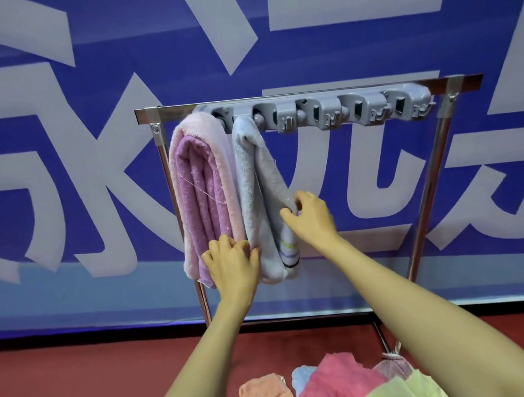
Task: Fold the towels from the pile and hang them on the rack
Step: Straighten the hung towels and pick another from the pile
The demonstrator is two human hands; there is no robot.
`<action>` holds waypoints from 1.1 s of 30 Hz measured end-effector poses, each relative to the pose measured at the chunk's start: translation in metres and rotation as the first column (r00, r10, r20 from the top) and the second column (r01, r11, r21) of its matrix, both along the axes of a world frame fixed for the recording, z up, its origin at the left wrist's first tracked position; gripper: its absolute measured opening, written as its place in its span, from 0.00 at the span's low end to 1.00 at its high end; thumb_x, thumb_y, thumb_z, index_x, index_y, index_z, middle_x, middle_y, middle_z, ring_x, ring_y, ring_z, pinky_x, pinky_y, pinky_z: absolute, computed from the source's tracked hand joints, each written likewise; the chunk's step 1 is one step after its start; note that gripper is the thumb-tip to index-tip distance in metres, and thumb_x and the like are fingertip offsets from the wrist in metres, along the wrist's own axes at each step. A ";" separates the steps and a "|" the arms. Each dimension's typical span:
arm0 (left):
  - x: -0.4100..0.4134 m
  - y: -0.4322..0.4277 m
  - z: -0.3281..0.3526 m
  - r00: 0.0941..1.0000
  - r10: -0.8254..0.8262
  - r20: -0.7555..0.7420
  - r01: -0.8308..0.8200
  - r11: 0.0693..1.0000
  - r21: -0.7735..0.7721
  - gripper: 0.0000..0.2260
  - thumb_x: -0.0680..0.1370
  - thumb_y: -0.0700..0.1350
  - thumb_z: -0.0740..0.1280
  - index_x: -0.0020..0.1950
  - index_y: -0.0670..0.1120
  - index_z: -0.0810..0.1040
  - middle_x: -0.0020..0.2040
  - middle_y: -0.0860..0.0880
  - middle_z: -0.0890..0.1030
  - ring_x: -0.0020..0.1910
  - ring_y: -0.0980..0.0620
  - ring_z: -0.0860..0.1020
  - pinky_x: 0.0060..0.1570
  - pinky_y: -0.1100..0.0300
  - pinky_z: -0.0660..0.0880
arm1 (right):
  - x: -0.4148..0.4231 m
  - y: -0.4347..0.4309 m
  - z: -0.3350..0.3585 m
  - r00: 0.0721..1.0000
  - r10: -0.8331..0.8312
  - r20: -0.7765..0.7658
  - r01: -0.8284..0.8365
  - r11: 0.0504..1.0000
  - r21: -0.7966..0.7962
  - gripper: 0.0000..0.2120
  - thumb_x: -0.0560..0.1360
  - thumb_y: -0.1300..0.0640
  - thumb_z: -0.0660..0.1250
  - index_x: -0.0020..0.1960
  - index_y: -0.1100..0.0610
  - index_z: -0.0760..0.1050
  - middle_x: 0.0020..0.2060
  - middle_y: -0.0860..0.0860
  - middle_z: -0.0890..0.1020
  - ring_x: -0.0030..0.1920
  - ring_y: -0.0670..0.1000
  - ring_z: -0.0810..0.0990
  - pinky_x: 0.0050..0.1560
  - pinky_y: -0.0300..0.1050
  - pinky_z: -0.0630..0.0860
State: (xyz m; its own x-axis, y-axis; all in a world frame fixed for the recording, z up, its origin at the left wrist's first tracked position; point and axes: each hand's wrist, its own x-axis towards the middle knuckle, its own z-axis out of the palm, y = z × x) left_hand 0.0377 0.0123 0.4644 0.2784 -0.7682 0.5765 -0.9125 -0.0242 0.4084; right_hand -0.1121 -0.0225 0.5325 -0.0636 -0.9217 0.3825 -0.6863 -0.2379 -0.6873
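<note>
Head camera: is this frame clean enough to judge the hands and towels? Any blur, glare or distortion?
Head view: light even and soft, no hard shadows; left hand, right hand and grey towel slightly soft but readable; wide-angle lens makes the posts of the rack lean outward toward the top; mild glints on the chrome; pile cropped at the bottom edge.

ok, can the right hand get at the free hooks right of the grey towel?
Probably yes: the right hand pinches the grey towel below and left of the free hooks, with nothing hanging between; it must release first.
</note>
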 end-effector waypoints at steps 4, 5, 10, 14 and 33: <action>-0.002 -0.003 0.000 0.999 0.022 -0.025 -0.022 1.000 0.019 0.09 0.68 0.46 0.74 0.34 0.44 0.76 0.39 0.44 0.73 0.43 0.42 0.70 0.44 0.51 0.60 | -0.011 0.008 0.005 0.999 -0.034 -0.029 0.031 0.995 -0.091 0.16 0.72 0.58 0.63 0.33 0.51 0.57 0.32 0.46 0.66 0.37 0.51 0.66 0.39 0.43 0.60; -0.004 -0.003 0.000 0.999 0.022 -0.028 -0.021 0.999 0.026 0.09 0.68 0.46 0.74 0.35 0.44 0.76 0.39 0.44 0.73 0.43 0.41 0.71 0.45 0.50 0.61 | -0.012 0.009 0.005 1.000 -0.018 -0.023 0.016 0.996 -0.087 0.16 0.72 0.58 0.63 0.33 0.51 0.57 0.33 0.46 0.66 0.38 0.52 0.66 0.38 0.43 0.60; -0.010 -0.001 -0.006 0.999 -0.039 -0.003 0.039 0.998 0.053 0.09 0.72 0.51 0.72 0.43 0.46 0.80 0.45 0.46 0.74 0.50 0.41 0.71 0.50 0.50 0.60 | -0.004 0.012 -0.003 0.989 0.140 -0.036 -0.141 0.990 -0.019 0.08 0.74 0.53 0.66 0.40 0.55 0.69 0.42 0.50 0.76 0.43 0.54 0.75 0.43 0.49 0.73; -0.008 0.008 -0.009 0.995 -0.090 -0.042 0.094 0.989 0.116 0.13 0.75 0.50 0.68 0.59 0.50 0.80 0.52 0.48 0.74 0.56 0.45 0.69 0.55 0.53 0.57 | 0.003 0.011 -0.013 0.962 0.266 -0.056 -0.261 0.962 0.084 0.11 0.75 0.51 0.67 0.52 0.56 0.76 0.51 0.51 0.80 0.51 0.51 0.78 0.54 0.49 0.76; -0.048 0.021 -0.181 0.961 -0.269 -0.068 0.243 0.698 0.673 0.24 0.74 0.46 0.67 0.70 0.51 0.70 0.63 0.43 0.69 0.66 0.41 0.65 0.64 0.49 0.59 | -0.080 0.028 -0.215 0.925 0.307 -0.226 -0.162 0.853 0.496 0.19 0.75 0.60 0.67 0.65 0.61 0.73 0.60 0.58 0.78 0.62 0.57 0.76 0.62 0.45 0.68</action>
State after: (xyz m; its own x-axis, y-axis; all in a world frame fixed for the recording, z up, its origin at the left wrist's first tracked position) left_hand -0.0099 0.0329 0.2830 0.0037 -0.9937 -0.1118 -0.9371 -0.0425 0.3466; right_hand -0.1923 0.0053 0.3171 0.2223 -0.9674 -0.1215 -0.8332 -0.1238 -0.5390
